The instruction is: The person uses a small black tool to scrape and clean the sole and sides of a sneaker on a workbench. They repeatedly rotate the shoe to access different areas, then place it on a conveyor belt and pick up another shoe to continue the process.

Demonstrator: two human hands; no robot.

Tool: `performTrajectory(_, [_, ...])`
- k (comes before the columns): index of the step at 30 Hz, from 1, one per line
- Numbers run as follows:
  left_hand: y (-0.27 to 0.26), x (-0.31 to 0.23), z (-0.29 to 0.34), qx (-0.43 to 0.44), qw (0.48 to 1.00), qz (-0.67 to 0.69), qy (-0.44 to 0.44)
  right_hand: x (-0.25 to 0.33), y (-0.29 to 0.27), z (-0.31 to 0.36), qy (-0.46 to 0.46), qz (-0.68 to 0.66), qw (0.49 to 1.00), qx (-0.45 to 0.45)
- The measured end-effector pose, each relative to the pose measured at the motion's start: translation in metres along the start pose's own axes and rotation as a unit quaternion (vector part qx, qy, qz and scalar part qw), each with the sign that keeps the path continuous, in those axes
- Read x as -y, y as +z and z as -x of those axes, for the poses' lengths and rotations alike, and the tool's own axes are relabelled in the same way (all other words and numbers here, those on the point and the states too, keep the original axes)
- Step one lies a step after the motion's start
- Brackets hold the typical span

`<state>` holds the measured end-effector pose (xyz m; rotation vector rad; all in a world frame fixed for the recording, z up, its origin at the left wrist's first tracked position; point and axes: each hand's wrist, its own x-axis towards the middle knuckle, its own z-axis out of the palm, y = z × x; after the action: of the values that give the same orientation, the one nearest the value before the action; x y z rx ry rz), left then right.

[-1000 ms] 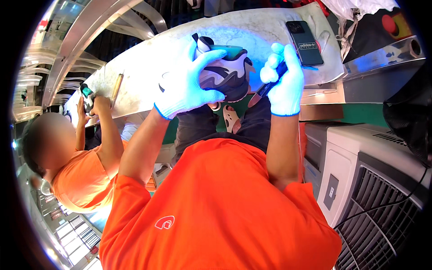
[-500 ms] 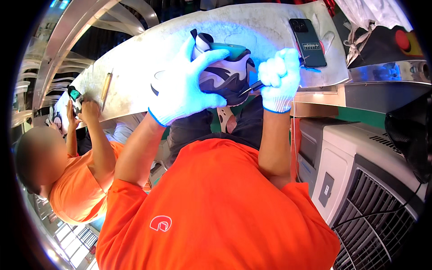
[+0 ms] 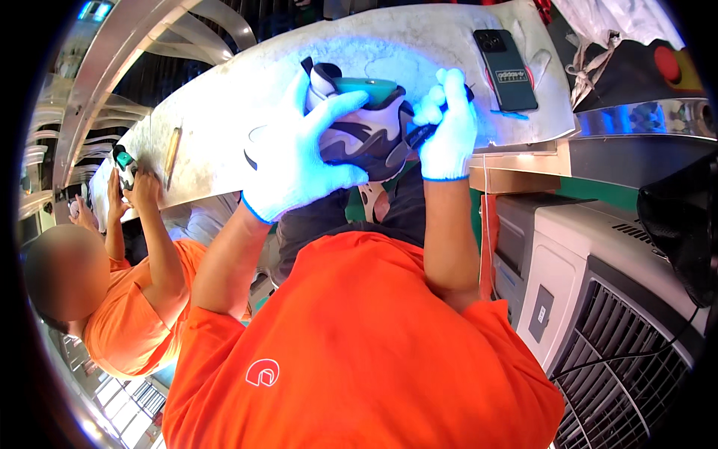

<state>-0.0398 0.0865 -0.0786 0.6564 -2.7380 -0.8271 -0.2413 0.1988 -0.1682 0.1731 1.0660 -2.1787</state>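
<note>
Head view: far left, we see a co-worker's hands [image 3: 144, 193] around a green-and-black piece [image 3: 123, 159]; our gloved left hand [image 3: 288, 161] grasps a grey-and-white shoe [image 3: 363, 138] at the table edge [image 3: 200, 191]; our gloved right hand [image 3: 449, 135] clenches a dark-handled tool [image 3: 421, 135] beside its right end; rightmost, a phone [image 3: 507, 69] lies flat.
</note>
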Motion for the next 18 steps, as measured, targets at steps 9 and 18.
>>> performTrajectory(9, [0.006,0.001,0.007,-0.066,0.996,-0.012,0.050,-0.007,-0.005,0.060,0.053,-0.021,0.997,-0.047])
performTrajectory(18, [0.012,0.008,0.017,-0.101,0.991,-0.027,0.078,-0.036,0.005,0.069,-0.004,0.045,0.991,-0.127])
